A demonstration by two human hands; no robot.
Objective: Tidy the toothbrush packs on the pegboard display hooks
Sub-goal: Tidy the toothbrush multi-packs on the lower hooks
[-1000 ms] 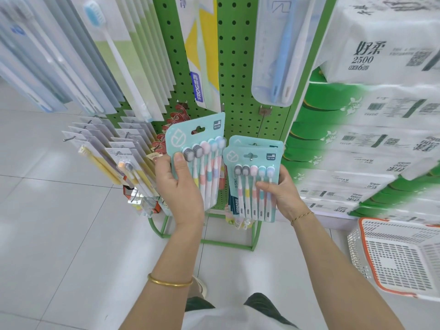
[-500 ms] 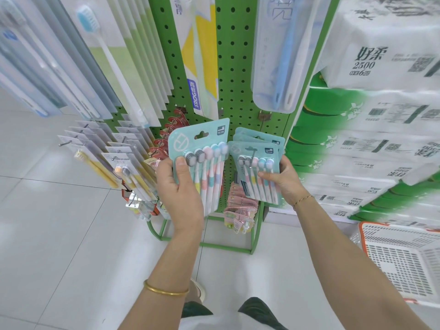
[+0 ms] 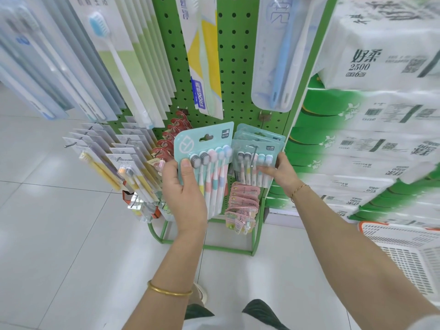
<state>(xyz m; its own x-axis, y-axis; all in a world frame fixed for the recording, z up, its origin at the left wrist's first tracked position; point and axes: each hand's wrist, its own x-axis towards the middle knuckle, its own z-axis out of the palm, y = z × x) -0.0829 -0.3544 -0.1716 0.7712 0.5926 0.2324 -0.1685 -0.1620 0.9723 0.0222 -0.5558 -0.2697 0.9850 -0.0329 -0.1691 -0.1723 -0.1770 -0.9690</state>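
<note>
Toward the pegboard (image 3: pixel 234 55) the hung packs (image 3: pixel 262 146) have slid back; the loose pack (image 3: pixel 190 146) stays off, beside them; left hand (image 3: pixel 184 194) grips it, thumb across; right hand (image 3: pixel 283 172) pinches the hung ones; hook (image 3: pixel 253 154) end freed, likely for rehanging.

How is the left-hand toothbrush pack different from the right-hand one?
The loose pack hangs on nothing, gripped by the left hand, its hole empty; the hanging pack sits on a hook, fronting a stack, held by the right hand. Both are teal cards with pastel brushes.
</note>
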